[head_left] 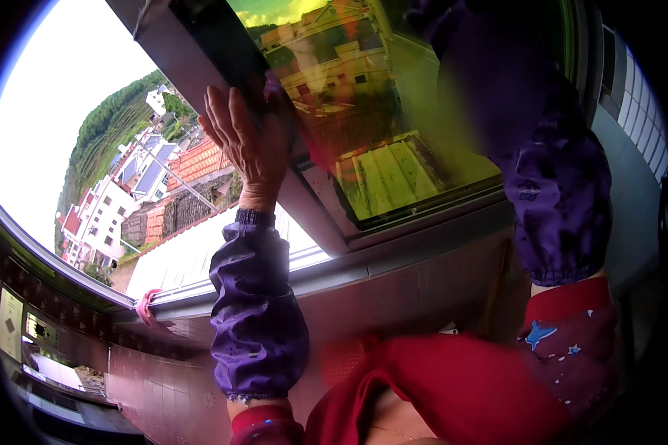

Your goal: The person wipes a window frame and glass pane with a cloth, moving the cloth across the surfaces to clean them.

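Observation:
My left hand (249,141) lies against the upright frame (304,185) of a sliding window, fingers stretched out and pointing up. Nothing shows in its grasp. Beside it is the tinted yellow-green glass pane (423,148), which carries reflections of buildings. My right arm, in a purple sleeve cover (560,193), reaches up in front of the pane's right side. The right hand itself cannot be seen; the arm runs into the dark upper edge. A matching purple sleeve cover (256,311) wraps my left forearm.
Left of the frame the window gap opens onto houses (107,215) and a green hillside. A pink cloth (148,308) hangs at the sill's left corner. Below the sill (393,259) runs a pinkish tiled wall (401,300). White tiles (642,111) show at far right.

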{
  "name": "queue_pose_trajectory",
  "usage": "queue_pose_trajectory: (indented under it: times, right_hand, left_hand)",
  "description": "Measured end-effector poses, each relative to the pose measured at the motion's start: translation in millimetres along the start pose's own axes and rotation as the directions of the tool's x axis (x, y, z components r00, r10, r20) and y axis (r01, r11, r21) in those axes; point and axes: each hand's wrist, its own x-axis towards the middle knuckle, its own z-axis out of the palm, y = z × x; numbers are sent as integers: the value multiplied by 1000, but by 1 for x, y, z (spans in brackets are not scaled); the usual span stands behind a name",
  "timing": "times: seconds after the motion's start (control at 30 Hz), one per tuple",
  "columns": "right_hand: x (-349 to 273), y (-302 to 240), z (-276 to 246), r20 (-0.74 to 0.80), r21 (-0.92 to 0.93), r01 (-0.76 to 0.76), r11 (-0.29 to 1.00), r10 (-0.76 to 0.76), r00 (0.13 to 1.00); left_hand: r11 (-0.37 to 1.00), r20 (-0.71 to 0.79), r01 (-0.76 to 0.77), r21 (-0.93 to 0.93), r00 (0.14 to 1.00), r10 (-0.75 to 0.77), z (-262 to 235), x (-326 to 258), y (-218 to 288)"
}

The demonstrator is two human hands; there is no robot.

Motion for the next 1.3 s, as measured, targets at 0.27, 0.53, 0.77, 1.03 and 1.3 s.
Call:
queue_pose_trajectory:
  times: [0.27, 0.53, 0.77, 1.03, 1.3]
  right_hand:
    - [-173, -162, -11, 291, 226, 12, 974, -80, 953]
    - [-215, -183, -19, 425, 538, 21, 842, -293, 857]
    - [-21, -78, 41, -181, 225, -72, 972, 115, 977]
    - [-74, -148, 36, 108, 658, -446, 606, 510, 853]
    - [-188, -223, -4, 275, 152, -328, 932, 279, 920]
  left_hand:
    - [900, 102, 305, -312, 952, -287, -31, -43, 18]
    - [881, 392, 444, -162, 848, -356, -74, -121, 45]
    - [715, 485, 661, -229, 714, -505, -80, -121, 60]
    - [606, 477, 742, -288, 660, -581, -81, -136, 74]
    - [336, 420, 843, -419, 508, -752, -76, -150, 54]
